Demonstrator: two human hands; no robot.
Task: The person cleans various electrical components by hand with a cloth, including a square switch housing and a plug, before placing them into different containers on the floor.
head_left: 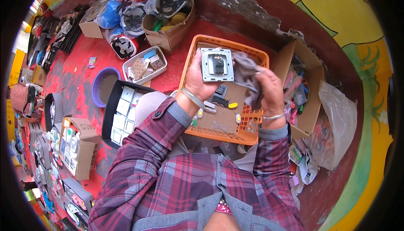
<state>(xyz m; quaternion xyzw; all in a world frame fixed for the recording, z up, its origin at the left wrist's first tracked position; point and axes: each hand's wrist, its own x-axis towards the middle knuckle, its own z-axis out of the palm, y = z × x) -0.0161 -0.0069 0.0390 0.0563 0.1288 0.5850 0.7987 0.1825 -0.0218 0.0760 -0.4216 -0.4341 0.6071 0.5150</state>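
A square wall switch or socket plate [205,66], its back with a dark block turned up, rests in my left hand [195,77]. My fingers and palm close round its left side and underneath. A greyish-purple cloth [246,69] hangs from my right hand [270,88], bunched between the fingers beside the plate's right edge. Both hands are over an orange plastic basket [227,42] with cardboard lining its bottom. In the basket lie another switch-like part [220,91], a yellow piece [233,105] and several small white and yellow pieces.
Left of my knee stands a black tray [108,126] of white square plates. A purple basin [99,76] and a white basket [147,78] of small boxes sit beyond it. Filled cardboard boxes stand far [168,39] and right [313,117]. A clear plastic bag [341,117] slumps at right.
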